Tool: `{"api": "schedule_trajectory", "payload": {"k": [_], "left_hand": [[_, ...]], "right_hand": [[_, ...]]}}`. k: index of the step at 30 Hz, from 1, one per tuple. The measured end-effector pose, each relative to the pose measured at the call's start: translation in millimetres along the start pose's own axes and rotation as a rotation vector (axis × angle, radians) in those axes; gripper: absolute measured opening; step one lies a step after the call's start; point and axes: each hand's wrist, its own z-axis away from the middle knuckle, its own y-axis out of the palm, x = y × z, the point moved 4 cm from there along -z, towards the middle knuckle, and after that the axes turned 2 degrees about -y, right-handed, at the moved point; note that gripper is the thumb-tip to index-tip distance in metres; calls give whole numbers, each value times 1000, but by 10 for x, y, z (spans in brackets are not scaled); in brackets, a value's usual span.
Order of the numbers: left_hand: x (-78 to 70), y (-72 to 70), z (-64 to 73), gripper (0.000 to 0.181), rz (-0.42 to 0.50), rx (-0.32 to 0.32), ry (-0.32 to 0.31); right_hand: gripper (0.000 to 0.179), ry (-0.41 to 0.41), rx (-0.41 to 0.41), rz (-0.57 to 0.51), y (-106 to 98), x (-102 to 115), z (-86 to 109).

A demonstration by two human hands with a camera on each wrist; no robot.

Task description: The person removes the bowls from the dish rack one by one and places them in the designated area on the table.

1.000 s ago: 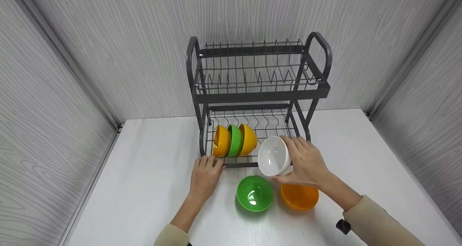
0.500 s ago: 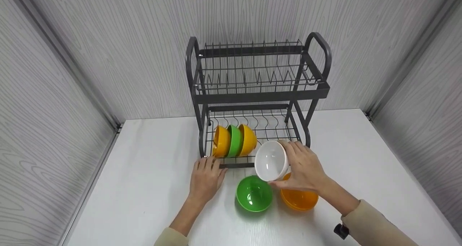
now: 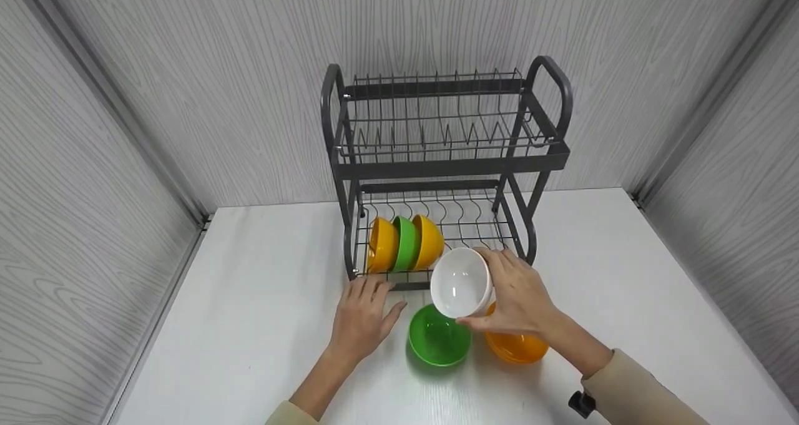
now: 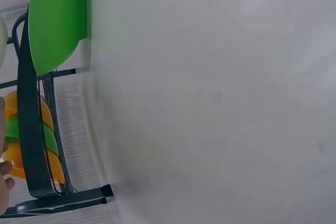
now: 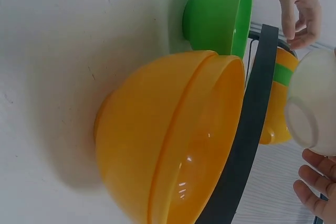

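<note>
Now gripping tilted white bowl with right hand, further left and nearer the body than a second ago, by front edge of rack. Spreading left hand wider, holding nothing. Not yet set down, so likely mid-handling.

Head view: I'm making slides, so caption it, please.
Right hand holds a tilted round white bowl near a round green bowl before a dark two-tier metal rack.
</note>
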Motion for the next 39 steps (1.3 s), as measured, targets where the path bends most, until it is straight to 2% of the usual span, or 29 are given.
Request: {"api": "schedule_trajectory", "payload": {"k": [8, 14, 18, 29, 39], "left_hand": [[-155, -114, -24, 44, 74, 44, 53], [-284, -190, -42, 45, 113, 54, 127], [-360, -230, -53, 48, 103, 59, 175], [-507, -236, -67, 40, 80, 91, 272], [-571, -206, -75, 32, 83, 62, 332]], "right_hand": [[111, -3, -12, -24, 33, 35, 30], [111, -11, -22, -31, 74, 60, 40], [110, -19, -29, -26, 97, 86, 45], [114, -12, 2, -15, 142, 162, 44], [112, -24, 3, -22, 148, 222, 40]]}}
